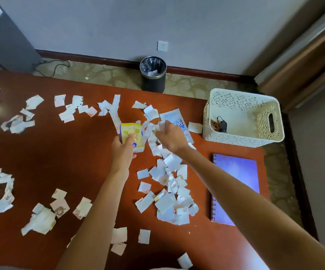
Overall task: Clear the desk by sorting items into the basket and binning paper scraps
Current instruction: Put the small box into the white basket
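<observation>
My left hand (123,151) grips a small yellow tissue pack (132,136) with a cartoon print, near the middle of the red-brown desk (66,152). My right hand (170,138) pinches paper scraps (153,129) just right of the pack. A white-blue packet (177,121) lies partly under that hand. Torn paper scraps (169,193) cover much of the desk. A white perforated basket (243,117) stands at the desk's far right corner with a small dark item (221,123) inside. A black bin (153,74) sits on the floor beyond the desk.
A purple spiral notebook (235,184) lies at the desk's right edge below the basket. More scraps (1,190) lie at the left. A grey cabinet (3,39) stands far left with a cable (58,66) on the floor. A wall socket (162,46) is above the bin.
</observation>
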A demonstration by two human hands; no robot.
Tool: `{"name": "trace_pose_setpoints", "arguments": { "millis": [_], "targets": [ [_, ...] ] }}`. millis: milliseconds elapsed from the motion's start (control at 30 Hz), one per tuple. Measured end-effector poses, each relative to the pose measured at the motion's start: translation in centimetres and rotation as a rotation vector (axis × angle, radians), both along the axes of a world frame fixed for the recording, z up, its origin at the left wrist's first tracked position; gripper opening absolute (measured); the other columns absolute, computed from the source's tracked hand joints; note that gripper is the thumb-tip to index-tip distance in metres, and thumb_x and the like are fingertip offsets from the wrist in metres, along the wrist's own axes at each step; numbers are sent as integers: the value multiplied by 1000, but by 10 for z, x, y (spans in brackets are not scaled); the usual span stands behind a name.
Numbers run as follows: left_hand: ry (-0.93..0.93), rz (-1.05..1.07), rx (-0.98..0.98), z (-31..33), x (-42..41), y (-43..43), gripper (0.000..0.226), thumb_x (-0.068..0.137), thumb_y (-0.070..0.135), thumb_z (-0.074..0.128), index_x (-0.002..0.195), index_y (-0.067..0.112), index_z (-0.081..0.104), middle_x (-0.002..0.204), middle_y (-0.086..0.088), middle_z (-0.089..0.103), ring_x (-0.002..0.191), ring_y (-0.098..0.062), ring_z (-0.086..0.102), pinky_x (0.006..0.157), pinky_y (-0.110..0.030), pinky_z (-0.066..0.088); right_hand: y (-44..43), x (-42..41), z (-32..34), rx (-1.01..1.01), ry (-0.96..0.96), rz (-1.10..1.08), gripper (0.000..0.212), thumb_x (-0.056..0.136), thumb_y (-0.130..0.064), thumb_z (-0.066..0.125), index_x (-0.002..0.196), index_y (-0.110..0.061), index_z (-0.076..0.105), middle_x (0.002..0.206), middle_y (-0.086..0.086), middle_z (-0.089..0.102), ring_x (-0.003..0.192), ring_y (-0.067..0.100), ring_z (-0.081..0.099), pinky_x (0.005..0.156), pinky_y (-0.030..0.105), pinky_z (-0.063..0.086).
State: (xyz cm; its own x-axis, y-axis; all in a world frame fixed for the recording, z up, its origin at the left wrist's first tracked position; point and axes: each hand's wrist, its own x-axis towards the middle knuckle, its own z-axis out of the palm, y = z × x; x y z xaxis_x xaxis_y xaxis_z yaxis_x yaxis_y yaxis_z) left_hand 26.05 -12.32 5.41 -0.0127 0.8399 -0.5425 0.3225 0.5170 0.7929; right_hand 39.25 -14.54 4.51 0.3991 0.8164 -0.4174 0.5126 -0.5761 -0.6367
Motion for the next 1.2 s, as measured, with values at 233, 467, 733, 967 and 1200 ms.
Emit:
{"name": "trace_pose_setpoints", "arguments": {
  "millis": [233,467,733,967,1200],
  "targets": [
    [79,-445,183,38,98,5,34,86,6,59,120,7,55,104,-3,56,97,-16,57,59,-18,45,-35,102,45,234,214,-318,28,88,-10,52,63,-18,45,60,-1,52,55,14,49,46,16,35],
    [56,-699,235,49,207,-5,12,76,8,66,82,15,60,78,-4,57,72,-18,50,63,-26,37,-75,194,60,317,134,-326,23,87,-13,60,109,-11,65,84,-3,57,56,-3,41,52,10,33],
    [-23,-832,205,10,292,-11,19,79,6,70,98,9,67,87,-12,58,84,-17,52,75,-24,37,-84,255,27,53,84,-214,29,84,-17,66,69,-8,43,59,-1,38,50,10,33,41,14,26],
    [316,-932,237,-30,314,-7,14,90,4,53,82,11,64,97,-12,60,96,-24,56,82,-28,43,-82,283,-22,-154,185,-419,16,82,-3,65,94,7,61,70,10,56,53,13,45,45,20,35],
    [525,-1146,338,-65,312,-5,41,93,-7,40,130,6,52,135,-13,52,127,-26,47,105,-36,42,-75,280,-53,-306,97,-349,12,86,2,56,91,-2,46,72,4,48,69,17,54,61,29,51]
  ]
}}
